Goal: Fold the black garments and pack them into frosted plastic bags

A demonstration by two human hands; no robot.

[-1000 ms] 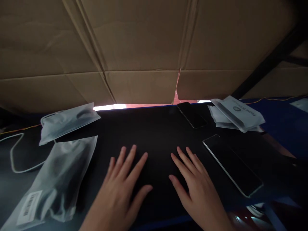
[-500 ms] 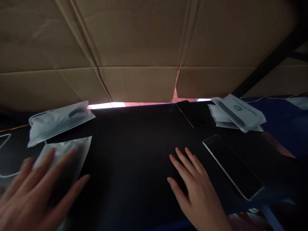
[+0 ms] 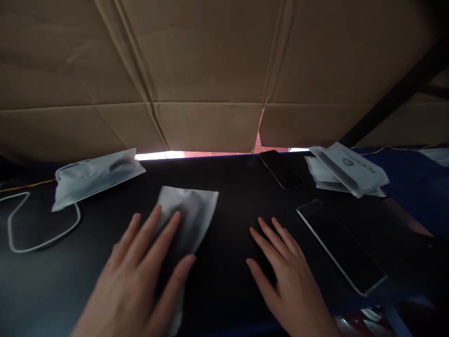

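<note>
1. Landmark, as my remote feed gives it: frosted white translucent plastic pouch, flat and oblong [image 3: 198, 206], a faint dark shape inside. It lies on the black-topped bench [image 3: 236, 187], partly beneath the left hand [image 3: 129, 276]. All places below are taken from this pouch.

2. Key relation: the pouch's long axis runs away from the wearer, its far end leaning right. The left hand's fingers point roughly along that axis and cross the pouch's left side; the far end shows beyond and to the right of the fingertips.

3. Left hand: palm down, fingers loosely spread, thumb out across the pouch's nearer part. I see no pinch or curl around an edge; I can't tell how hard it presses.

4. Right hand [image 3: 287, 267]: right of the pouch, apart from it, palm down, fingers extended, nothing in hold. The left hand is plainly the nearer; I judge the pouch to be within that hand's control.

5. Right of the pouch, past the right hand: large black oblong phone with a pale rim [image 3: 342, 248]. Beyond the pouch and to its right: smaller black phone [image 3: 280, 169].

6. Left of the pouch, farther back: second frosted white plastic pouch [image 3: 98, 178], with a thin white looped cable [image 3: 79, 217] nearer the wearer.
</note>
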